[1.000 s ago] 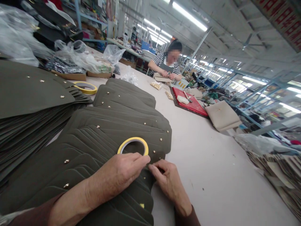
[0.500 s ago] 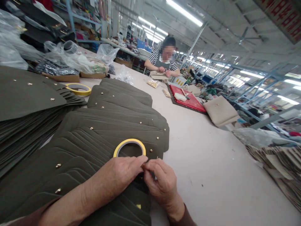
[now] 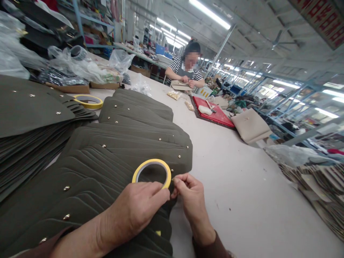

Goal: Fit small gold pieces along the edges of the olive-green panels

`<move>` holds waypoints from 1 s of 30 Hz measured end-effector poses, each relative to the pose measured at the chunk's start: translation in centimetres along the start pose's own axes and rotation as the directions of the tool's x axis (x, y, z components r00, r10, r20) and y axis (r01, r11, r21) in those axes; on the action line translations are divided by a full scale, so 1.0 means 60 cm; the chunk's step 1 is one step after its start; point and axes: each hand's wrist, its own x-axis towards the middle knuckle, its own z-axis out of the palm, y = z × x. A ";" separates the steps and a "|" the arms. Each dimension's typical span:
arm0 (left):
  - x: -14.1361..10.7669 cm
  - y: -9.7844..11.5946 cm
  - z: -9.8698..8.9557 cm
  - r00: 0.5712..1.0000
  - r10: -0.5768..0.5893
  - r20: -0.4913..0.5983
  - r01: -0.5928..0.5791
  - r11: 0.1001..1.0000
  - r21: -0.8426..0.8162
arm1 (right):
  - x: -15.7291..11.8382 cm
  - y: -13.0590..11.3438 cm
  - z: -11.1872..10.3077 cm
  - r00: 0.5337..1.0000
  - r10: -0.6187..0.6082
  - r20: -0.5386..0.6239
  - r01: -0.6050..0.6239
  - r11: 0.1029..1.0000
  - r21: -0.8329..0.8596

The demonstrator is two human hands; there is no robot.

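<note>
My left hand is closed around the lower edge of a roll of yellow tape, which it holds tilted up over the dark green panels. Just right of the roll, my right hand pinches thumb and forefinger together; what lies between the fingertips is too small to make out. Beneath both wrists spreads a fanned stack of dark green panels with small gold studs. A scrap of yellow rests on the panels below my left hand.
A second yellow tape roll lies at the back left beside another panel stack. Across the table, a co-worker handles a beige piece. A red board with a hammer, a beige panel and piled beige pieces line the right.
The tape roll has risen slightly and shifted right in my left hand. My right hand has drawn away to the right from my left fingertips, still pinching.
</note>
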 end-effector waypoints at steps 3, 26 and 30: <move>0.004 -0.007 0.000 0.986 -0.106 0.130 0.082 0.981 0.177 | 0.018 0.006 -0.021 0.999 0.041 -0.032 -0.040 0.999 0.037; 0.015 -0.010 -0.003 0.871 -0.263 0.414 0.150 0.947 0.285 | 0.019 0.027 -0.009 0.927 -0.359 0.108 0.343 0.695 -0.632; 0.013 -0.012 -0.002 0.871 -0.267 0.412 0.151 0.944 0.292 | 0.011 0.030 -0.016 0.924 -0.382 0.008 0.288 0.681 -0.674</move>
